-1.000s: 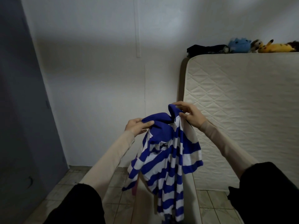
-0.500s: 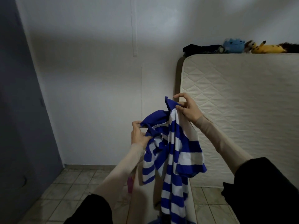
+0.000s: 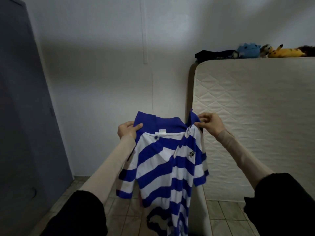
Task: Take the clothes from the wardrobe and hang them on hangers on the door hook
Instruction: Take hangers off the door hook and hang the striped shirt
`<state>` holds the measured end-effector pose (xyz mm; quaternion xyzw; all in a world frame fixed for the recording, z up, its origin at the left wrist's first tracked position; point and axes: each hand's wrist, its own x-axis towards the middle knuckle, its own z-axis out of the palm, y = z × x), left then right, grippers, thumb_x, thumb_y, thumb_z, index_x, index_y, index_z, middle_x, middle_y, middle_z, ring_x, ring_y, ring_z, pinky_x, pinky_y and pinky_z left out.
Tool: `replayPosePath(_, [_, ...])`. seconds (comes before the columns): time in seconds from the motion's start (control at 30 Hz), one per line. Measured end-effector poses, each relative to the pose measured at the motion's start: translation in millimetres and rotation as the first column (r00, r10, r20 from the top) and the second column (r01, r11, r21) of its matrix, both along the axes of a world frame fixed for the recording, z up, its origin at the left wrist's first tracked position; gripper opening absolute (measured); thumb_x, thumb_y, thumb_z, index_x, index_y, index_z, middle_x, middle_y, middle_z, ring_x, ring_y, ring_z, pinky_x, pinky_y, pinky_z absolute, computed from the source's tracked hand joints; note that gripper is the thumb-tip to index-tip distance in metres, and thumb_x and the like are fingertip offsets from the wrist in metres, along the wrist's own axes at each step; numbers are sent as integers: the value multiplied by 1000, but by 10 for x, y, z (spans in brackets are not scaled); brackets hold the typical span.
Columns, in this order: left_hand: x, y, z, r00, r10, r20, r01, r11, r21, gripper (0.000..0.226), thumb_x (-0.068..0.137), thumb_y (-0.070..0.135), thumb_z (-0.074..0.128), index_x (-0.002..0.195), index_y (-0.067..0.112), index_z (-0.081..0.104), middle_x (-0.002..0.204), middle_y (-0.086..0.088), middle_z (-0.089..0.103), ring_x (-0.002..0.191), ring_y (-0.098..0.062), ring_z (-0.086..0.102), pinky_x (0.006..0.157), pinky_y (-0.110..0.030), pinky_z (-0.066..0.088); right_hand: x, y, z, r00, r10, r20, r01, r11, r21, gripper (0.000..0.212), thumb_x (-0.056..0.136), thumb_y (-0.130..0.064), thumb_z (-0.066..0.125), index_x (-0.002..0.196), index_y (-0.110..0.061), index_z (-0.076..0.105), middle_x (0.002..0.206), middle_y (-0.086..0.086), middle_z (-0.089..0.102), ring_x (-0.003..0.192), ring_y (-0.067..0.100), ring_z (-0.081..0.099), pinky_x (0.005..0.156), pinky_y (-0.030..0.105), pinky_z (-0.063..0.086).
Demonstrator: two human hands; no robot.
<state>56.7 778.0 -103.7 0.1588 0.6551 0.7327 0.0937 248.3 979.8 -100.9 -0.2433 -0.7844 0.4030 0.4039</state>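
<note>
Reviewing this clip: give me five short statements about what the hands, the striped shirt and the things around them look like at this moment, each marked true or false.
1. Both hands hold the striped shirt by its blue collar. True: left hand, right hand.
2. The shirt is red and white. False: blue and white.
3. A hanger is already inside the shirt. False: none is visible.
4. Plush toys lie on top of the upright mattress. True.
5. The floor is carpeted. False: the floor is tiled.
</note>
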Motion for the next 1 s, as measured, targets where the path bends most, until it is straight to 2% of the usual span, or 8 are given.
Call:
replayPosePath(0.23, [49, -95, 171, 994, -32, -105, 31, 1000, -3, 31, 79, 6, 69, 110, 3, 63, 105, -5, 62, 88, -15, 54, 80, -22, 41, -49, -274, 27, 956, 261, 137, -241, 959, -146, 26, 82, 10, 56, 85, -16, 50, 70, 2, 58, 57, 3, 57, 48, 8, 42])
replayPosePath(0.3, [59, -121, 243, 989, -36, -143, 36, 999, -1, 30, 79, 5, 69, 109, 4, 63, 102, -3, 62, 87, -14, 54, 79, -22, 41, -81, -308, -9, 944, 285, 163, -250, 946, -207, 28, 84, 8, 54, 90, -19, 47, 76, 1, 60, 65, 6, 56, 54, 14, 43])
replayPosePath(0.4, [44, -150, 338, 981, -33, -190, 33, 999, -3, 26, 79, 5, 69, 104, 6, 65, 101, -3, 64, 85, -15, 56, 72, -22, 44, -112, -294, -66, 935, 274, 226, -245, 958, -147, 47, 84, 8, 51, 115, -25, 40, 83, -1, 61, 75, 8, 53, 63, 21, 40])
replayPosePath(0.53, [34, -164, 422, 970, -27, -240, 26, 1000, -8, 23, 78, 3, 69, 101, 5, 65, 97, -3, 63, 85, -15, 56, 68, -19, 43, -117, -324, -79, 888, 362, 284, -387, 921, 36, 65, 81, 20, 45, 132, -19, 33, 90, -3, 56, 80, 8, 61, 71, 23, 55])
replayPosePath(0.63, [22, -167, 445, 963, -22, -269, 18, 1000, -18, 23, 78, 2, 69, 100, 4, 65, 96, -4, 62, 86, -15, 56, 66, -16, 43, -153, -385, -58, 853, 357, 382, -440, 885, 155, 56, 77, 21, 46, 123, -12, 44, 105, -2, 52, 95, 13, 59, 79, 27, 55])
replayPosePath(0.73, [5, -168, 453, 954, -20, -300, 9, 999, -39, 21, 77, 2, 70, 98, 4, 66, 97, -5, 63, 87, -16, 56, 66, -16, 43, -199, -392, -93, 862, 310, 402, -412, 890, 197, 42, 74, 17, 45, 93, -17, 60, 108, 6, 58, 106, 23, 56, 88, 34, 52])
replayPosePath(0.9, [-27, -180, 440, 945, -11, -327, -17, 996, -83, 21, 78, 2, 69, 99, 4, 66, 99, -4, 61, 89, -15, 55, 76, -23, 42, -216, -429, -99, 900, 212, 380, -253, 966, 61, 33, 91, -3, 39, 82, 1, 70, 90, 11, 65, 73, 9, 54, 63, 12, 44])
replayPosePath(1.0, [-41, -185, 421, 941, -5, -338, -31, 994, -102, 23, 78, 2, 68, 101, 3, 66, 100, -5, 61, 90, -15, 54, 78, -23, 41, -228, -378, -147, 912, 103, 398, -171, 975, 141, 22, 88, -20, 58, 76, -7, 71, 78, 4, 66, 64, 6, 54, 56, 8, 42])
